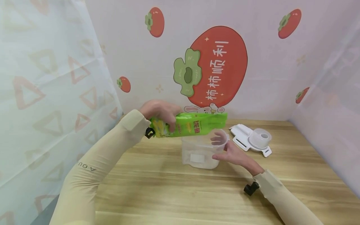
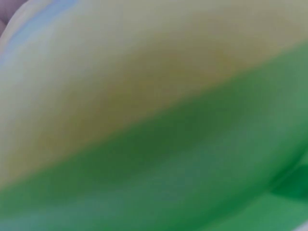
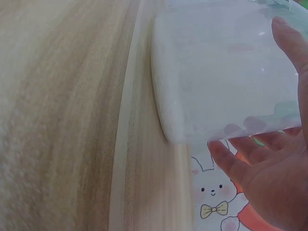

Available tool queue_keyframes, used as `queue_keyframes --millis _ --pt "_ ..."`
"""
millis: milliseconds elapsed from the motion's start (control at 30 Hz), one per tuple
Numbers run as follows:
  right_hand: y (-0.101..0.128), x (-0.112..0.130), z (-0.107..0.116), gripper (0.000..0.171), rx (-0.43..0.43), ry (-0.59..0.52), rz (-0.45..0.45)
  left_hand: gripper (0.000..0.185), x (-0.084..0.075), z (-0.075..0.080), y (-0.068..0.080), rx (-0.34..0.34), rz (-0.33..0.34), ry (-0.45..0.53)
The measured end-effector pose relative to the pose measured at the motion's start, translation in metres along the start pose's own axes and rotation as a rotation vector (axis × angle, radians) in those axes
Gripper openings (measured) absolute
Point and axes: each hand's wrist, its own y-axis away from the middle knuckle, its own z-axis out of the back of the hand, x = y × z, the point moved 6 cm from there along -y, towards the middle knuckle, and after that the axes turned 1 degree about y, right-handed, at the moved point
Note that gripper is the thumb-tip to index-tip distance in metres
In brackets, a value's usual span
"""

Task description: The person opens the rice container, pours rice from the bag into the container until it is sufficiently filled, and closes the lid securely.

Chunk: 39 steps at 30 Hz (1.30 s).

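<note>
Left hand grips the green bag sideways above the clear container, hiding its rim; right hand cups the container's side, fingers loosely curved.

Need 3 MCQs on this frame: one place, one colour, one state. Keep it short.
1. Where is the green bag?
A. flat on the table
B. held sideways above the clear container
C. under the white lid

2. What colour are the sleeves?
A. beige
B. black
C. red

3. How is the right hand?
A. clenched and idle
B. holding the bag
C. fingers against the clear container

Answers: 1 B, the left hand grips it over the rim; 2 A, both arms show beige; 3 C, the right wrist view shows fingers on the wall.
</note>
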Motion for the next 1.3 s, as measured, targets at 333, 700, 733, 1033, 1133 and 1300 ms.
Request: queue_keyframes --millis 333,700,733,1033,1133,1300 --pt "0.000 -0.001 -0.002 0.087 0.007 -0.034 -0.002 0.046 -0.007 0.004 0.000 0.008 0.008 -0.070" --pt "0.000 -0.001 -0.002 0.087 0.007 -0.013 -0.045 0.051 -0.011 0.005 0.001 0.016 0.040 -0.126" --pt "0.000 0.000 -0.002 0.087 0.008 -0.014 -0.046 0.052 -0.012 0.006 0.001 0.015 0.043 -0.131" --pt "-0.001 -0.002 -0.002 0.089 0.006 -0.004 -0.067 0.083 -0.018 0.007 -0.001 0.010 0.058 -0.166" --pt "-0.001 -0.003 -0.001 0.089 0.004 0.011 -0.079 0.109 -0.020 0.007 -0.005 0.010 0.065 -0.173" --pt "-0.001 -0.002 -0.001 0.090 0.004 0.028 -0.087 0.083 -0.020 0.003 -0.008 0.038 0.064 -0.166"
